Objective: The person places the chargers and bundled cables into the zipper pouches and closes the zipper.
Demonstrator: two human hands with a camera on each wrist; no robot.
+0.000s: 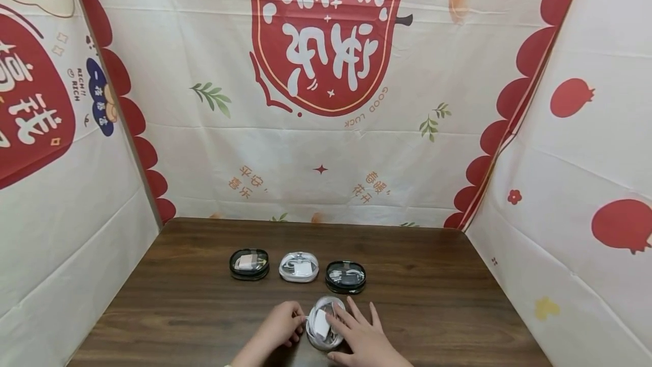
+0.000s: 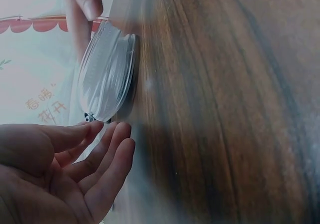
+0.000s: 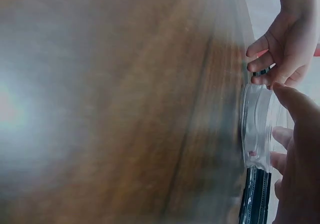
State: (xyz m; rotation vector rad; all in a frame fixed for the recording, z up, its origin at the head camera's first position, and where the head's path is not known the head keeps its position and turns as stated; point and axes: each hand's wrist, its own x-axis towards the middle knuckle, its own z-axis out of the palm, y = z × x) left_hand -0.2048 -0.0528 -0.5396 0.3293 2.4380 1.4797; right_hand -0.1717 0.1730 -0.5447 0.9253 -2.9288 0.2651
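Note:
A clear oval zip case [image 1: 320, 344] with a white charger [image 1: 322, 324] and coiled cable inside lies near the front of the table. At its left end my left hand [image 1: 286, 324] pinches the small zipper pull between thumb and index finger; the dark slider [image 2: 90, 117] shows by the fingertips in the left wrist view. My right hand [image 1: 360, 337] rests with spread fingers over the case's right side and top. In the right wrist view, its thumb lies along the clear wall [image 3: 257, 126] of the case.
Behind the clear case stand a black-edged case [image 1: 249, 274] on the left, a white-edged case [image 1: 299, 280] in the middle and another black-edged case [image 1: 346, 286] on the right. The brown wooden table [image 1: 433, 299] is enclosed by printed cloth walls [image 1: 316, 146].

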